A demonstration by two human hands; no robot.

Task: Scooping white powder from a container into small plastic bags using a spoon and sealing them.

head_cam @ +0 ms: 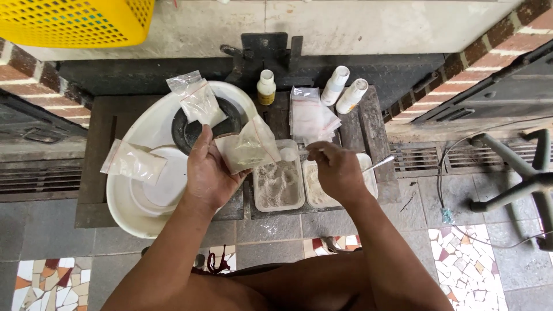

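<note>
Head view, looking straight down at a low dark wooden stand (98,173) set on a tiled floor. The left hand (208,173) is closed around the bottom of a small clear plastic bag (249,147), which is held up above the stand with its mouth tilted toward the right; a bit of pale powder can be seen inside. The right hand (337,170) is pinched shut on a metal spoon (377,165), whose handle sticks out to the right, and it's hovering over the two rectangular plastic tubs. The left tub (278,185) is filled with greyish-white powder, and the right tub (315,193), mostly hidden under the hand, has whiter powder in it.

A big white oval basin (129,207) is sat on the left part of the stand, with a black round dish (187,135) at its top end. One filled little bag (199,98) is lying across that dish, and another filled bag (133,163) is resting on the basin's left edge. A stack of empty clear bags (311,118) is placed just behind the tubs. Three small white bottles are lined up at the back: one with a yellowish label (265,87) and two leaning ones (343,89) to the right. A yellow perforated basket (75,22) is seen top left, and grey metal chair legs (518,173) on the right.
</note>
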